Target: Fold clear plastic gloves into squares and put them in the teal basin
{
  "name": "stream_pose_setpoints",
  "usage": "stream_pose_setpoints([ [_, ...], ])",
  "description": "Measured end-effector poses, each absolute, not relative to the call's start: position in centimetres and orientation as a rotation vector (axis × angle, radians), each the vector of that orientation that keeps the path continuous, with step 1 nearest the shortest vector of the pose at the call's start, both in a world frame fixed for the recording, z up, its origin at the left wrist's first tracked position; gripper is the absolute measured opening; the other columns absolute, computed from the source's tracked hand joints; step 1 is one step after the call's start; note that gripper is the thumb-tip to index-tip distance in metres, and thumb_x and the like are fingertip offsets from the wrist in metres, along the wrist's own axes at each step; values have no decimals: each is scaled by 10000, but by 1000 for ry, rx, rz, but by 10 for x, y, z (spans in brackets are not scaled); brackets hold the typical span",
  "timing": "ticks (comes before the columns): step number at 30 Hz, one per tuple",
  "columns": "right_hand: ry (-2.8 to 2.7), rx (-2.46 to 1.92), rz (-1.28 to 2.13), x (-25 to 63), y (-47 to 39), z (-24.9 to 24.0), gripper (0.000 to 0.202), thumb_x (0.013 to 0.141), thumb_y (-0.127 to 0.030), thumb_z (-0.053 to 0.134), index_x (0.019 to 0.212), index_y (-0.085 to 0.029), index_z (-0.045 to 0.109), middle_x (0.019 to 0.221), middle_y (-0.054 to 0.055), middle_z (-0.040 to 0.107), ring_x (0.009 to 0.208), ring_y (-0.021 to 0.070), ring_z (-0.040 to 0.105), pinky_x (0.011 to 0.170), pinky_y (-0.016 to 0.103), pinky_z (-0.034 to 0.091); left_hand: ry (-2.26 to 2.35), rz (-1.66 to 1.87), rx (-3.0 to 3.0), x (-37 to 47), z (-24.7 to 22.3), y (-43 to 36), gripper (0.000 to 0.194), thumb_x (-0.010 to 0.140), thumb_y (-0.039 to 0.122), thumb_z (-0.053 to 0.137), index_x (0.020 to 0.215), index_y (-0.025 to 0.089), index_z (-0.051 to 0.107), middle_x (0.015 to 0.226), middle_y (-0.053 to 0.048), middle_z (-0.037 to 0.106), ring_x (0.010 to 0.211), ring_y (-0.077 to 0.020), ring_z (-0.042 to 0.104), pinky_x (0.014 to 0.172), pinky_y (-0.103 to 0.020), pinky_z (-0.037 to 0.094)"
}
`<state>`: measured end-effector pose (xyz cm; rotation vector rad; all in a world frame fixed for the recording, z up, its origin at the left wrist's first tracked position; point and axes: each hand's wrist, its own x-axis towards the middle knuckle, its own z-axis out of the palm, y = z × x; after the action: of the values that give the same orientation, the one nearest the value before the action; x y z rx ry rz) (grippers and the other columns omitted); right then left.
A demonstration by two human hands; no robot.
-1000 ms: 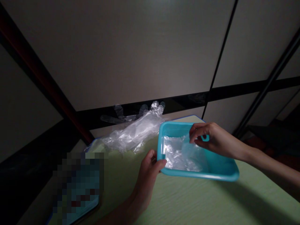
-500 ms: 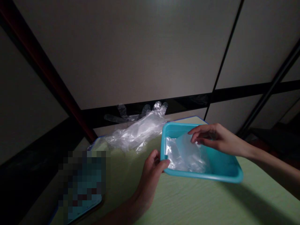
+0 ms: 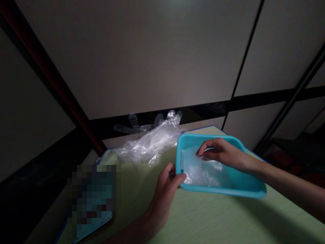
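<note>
A turquoise plastic basin (image 3: pixel 250 193) is gripped at its left rim by my left hand (image 3: pixel 166 184), thumb over the edge and fingers beneath. It is tilted and casts a shadow on the table. Inside, toward its left end, lie thin clear plastic sheets or disposable gloves (image 3: pixel 213 174); which of these I cannot tell. Over them my right hand (image 3: pixel 219 152) pinches a thin, pale translucent sheet (image 3: pixel 190 157) between thumb and fingertips. Clear disposable plastic gloves (image 3: pixel 152 139) lie in a crumpled heap behind my left hand, on the table's far side.
The pale green table (image 3: pixel 203 220) has a blue edge. A pixelated flat object (image 3: pixel 95 206) lies at its left. Cabinet doors (image 3: pixel 162 61) with a dark band (image 3: pixel 198 113) rise directly behind the table.
My right hand has moved left and slightly down inside the basin, carrying the translucent sheet toward the left wall. My left hand keeps its hold on the rim.
</note>
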<state>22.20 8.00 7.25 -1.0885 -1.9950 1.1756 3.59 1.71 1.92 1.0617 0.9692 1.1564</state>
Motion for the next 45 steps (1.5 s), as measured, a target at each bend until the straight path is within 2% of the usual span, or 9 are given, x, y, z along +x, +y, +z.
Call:
stream_pose_setpoints([
  [8,-2061,-1223,1130,220,83,59,107,663,-112,490,726,-136,573,835,70,616,799,182,582,719,318,470,997,1151,1054,35,18,17,153,693,269,547,769,161,468,740,-23,538,706,-160,525,633,-268,390],
  [18,-2387,-1188,822,228,87,50,233,669,-37,438,813,-137,590,850,67,625,783,176,589,700,301,469,965,1174,1017,36,21,14,142,696,232,556,802,158,497,725,-9,505,696,-136,503,650,-261,398],
  [24,-2477,-1101,484,231,82,47,199,683,-69,499,851,-152,564,861,69,611,787,176,557,699,301,452,960,1162,997,36,22,12,139,696,234,561,803,164,507,699,8,485,688,-131,502,661,-258,403],
  [28,-2593,-1162,394,220,80,56,165,721,-103,500,871,-135,562,844,89,610,768,185,548,673,297,438,964,1150,999,37,23,12,131,694,238,562,789,167,506,681,13,475,691,-141,509,657,-260,404],
  [32,-2699,-1234,309,210,83,56,246,752,-189,523,992,-136,534,871,93,602,750,184,545,645,285,413,951,1152,1009,36,23,13,121,700,225,552,795,165,509,681,12,465,680,-135,497,634,-242,394],
  [36,-2797,-1289,243,201,84,53,248,776,-253,519,994,-135,534,863,91,605,737,188,560,616,275,396,950,1146,1010,36,21,14,124,701,214,548,809,167,511,669,19,447,665,-123,484,609,-223,376],
  [45,-2933,-1341,198,192,80,63,274,785,-203,505,1035,-96,537,987,156,595,885,244,561,720,315,419,949,1144,1024,35,23,12,115,696,213,539,797,166,511,687,10,468,662,-123,482,598,-220,375],
])
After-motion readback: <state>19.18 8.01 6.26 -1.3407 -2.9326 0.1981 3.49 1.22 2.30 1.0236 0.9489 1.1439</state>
